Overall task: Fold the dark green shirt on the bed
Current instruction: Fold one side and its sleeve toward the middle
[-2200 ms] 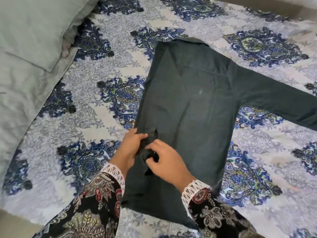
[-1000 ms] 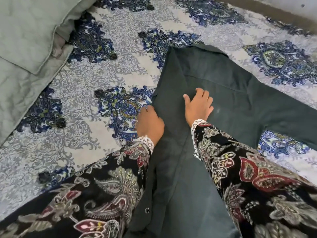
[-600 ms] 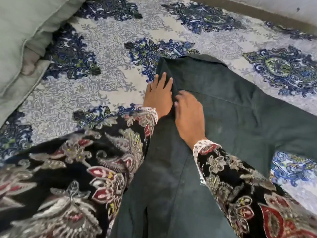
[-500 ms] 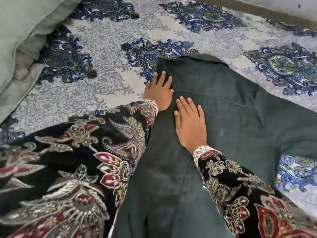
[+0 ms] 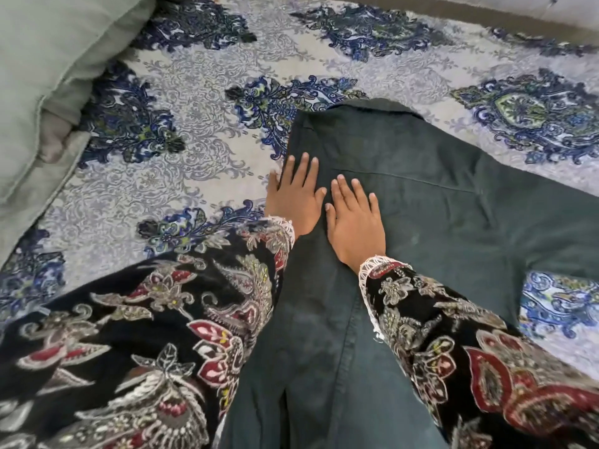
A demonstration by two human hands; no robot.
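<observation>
The shirt [image 5: 421, 222] is a plain dark green all over, with no print, and a faint pale smudge shows on it near the right wrist. The bedsheet [image 5: 194, 176] under it is pale grey-white, covered in light grey scrollwork and set with large ornate medallions in navy and royal blue (touches of olive green and yellow at their centres). The pillows [image 5: 48, 76] at the upper left are a plain, muted sage green. Both sleeves [image 5: 146, 351] are black, printed with paisley and leaf shapes in dark red, grey and cream with small yellow specks, and each cuff is edged in white lace.
</observation>
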